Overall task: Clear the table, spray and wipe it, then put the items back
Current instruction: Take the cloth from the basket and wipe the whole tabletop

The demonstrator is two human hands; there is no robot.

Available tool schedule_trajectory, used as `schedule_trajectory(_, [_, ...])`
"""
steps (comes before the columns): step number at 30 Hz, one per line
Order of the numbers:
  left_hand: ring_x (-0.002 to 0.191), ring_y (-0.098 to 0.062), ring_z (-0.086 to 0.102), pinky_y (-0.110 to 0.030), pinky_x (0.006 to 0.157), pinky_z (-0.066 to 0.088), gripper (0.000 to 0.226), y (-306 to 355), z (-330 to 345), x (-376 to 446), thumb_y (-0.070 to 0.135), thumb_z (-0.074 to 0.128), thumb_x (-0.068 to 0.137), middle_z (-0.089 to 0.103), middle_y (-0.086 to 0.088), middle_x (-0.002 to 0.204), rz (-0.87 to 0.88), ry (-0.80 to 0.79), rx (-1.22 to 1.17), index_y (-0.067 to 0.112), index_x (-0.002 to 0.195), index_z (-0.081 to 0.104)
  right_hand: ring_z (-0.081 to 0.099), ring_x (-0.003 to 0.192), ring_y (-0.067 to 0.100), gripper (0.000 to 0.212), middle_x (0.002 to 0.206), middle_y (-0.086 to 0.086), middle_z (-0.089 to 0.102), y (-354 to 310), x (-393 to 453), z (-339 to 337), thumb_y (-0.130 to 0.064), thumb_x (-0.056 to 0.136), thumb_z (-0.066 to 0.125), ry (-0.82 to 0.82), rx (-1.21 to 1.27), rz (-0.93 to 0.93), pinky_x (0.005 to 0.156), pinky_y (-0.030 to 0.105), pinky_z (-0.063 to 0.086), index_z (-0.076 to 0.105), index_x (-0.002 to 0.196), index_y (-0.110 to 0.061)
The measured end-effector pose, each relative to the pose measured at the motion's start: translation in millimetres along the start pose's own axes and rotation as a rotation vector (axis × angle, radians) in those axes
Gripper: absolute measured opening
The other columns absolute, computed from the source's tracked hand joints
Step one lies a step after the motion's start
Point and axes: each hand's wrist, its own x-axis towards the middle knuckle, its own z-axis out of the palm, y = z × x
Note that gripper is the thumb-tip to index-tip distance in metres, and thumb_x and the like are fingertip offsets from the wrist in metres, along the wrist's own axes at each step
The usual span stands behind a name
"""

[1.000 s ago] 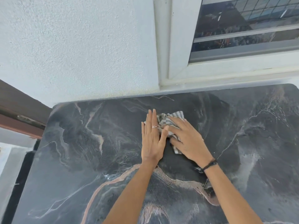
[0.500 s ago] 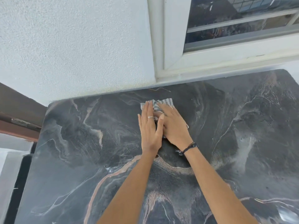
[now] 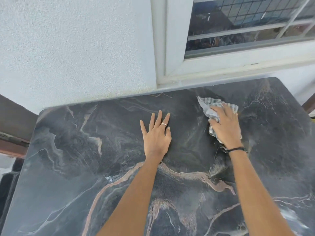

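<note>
While left hand (image 3: 157, 135) lies flat, right hand (image 3: 225, 124) presses cloth (image 3: 207, 103).

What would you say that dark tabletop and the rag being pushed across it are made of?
The tabletop looks like polished dark stone or a marble-look slab: black with pale and pinkish veins and a slight sheen; real or printed, I can't tell. The rag under the right hand appears to be thin woven cotton, grey-and-white striped, soft and crumpled into folds.
</note>
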Motion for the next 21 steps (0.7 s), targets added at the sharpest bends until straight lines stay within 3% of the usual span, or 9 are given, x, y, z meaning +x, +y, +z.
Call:
schedule_trajectory(4, [0.145, -0.013, 0.003, -0.052, 0.115, -0.004, 0.051, -0.6, -0.2, 2.4, 0.022, 0.028, 0.097, 0.012, 0.010, 0.156, 0.023, 0.022, 0.068, 0.036, 0.145, 0.018, 0.018, 0.143, 0.022, 0.042, 0.152, 0.004, 0.027, -52.9, -8.2, 35.6, -0.026, 0.090, 0.049, -0.094, -0.023, -0.210, 0.117, 0.043, 0.013, 0.047, 0.132, -0.026])
schedule_trajectory(7, [0.145, -0.012, 0.005, -0.052, 0.115, -0.004, 0.051, 0.8, 0.3, 1.5, 0.022, 0.021, 0.096, 0.014, 0.010, 0.155, 0.015, 0.015, 0.062, 0.036, 0.145, 0.021, 0.020, 0.142, 0.017, 0.043, 0.152, 0.001, 0.028, -53.5, -50.0, 33.8, -0.033, 0.092, 0.037, -0.171, -0.017, -0.359, 0.118, 0.041, 0.013, 0.045, 0.134, -0.029])
schedule_trajectory(11, [0.144, -0.015, 0.012, -0.052, 0.116, 0.002, 0.061, 2.1, 2.8, 0.0, 0.030, 0.005, 0.087, 0.020, 0.009, 0.154, 0.009, 0.049, 0.105, 0.035, 0.144, 0.025, 0.015, 0.141, 0.002, 0.043, 0.150, -0.013, 0.026, 2.3, -92.8, -5.6, -0.036, 0.092, 0.029, -0.276, 0.008, -0.426, 0.118, 0.027, 0.000, 0.043, 0.133, -0.037])
schedule_trajectory(15, [0.143, -0.019, 0.017, -0.055, 0.115, 0.007, 0.053, 13.1, 3.4, -1.0, 0.012, 0.029, 0.093, 0.028, 0.004, 0.152, -0.041, 0.067, 0.124, 0.030, 0.143, 0.031, 0.006, 0.135, -0.013, 0.042, 0.146, -0.017, 0.027, 85.2, -86.5, -59.4, -0.039, 0.092, 0.030, -0.211, 0.048, -0.315, 0.114, 0.016, -0.009, 0.044, 0.132, -0.039])
schedule_trajectory(18, [0.141, -0.019, 0.022, -0.057, 0.114, 0.005, 0.056, 38.0, 0.1, 1.0, 0.000, 0.042, 0.086, 0.038, 0.004, 0.147, -0.085, 0.080, 0.088, 0.026, 0.136, 0.045, 0.019, 0.139, 0.004, 0.041, 0.149, -0.006, 0.032, 135.3, -42.1, -78.2, -0.038, 0.092, 0.033, -0.101, 0.011, -0.168, 0.119, 0.031, 0.002, 0.047, 0.130, -0.035])
schedule_trajectory(21, [0.139, -0.019, 0.030, -0.056, 0.114, 0.008, 0.052, 78.0, 12.1, 3.8, -0.001, 0.050, 0.082, 0.049, 0.004, 0.139, 0.084, 0.108, 0.119, 0.024, 0.127, 0.056, 0.030, 0.137, 0.026, 0.036, 0.147, 0.005, 0.037, 126.7, 2.0, -69.7, -0.025, 0.093, 0.044, 0.007, 0.020, -0.009, 0.113, 0.049, 0.021, 0.053, 0.128, -0.023])
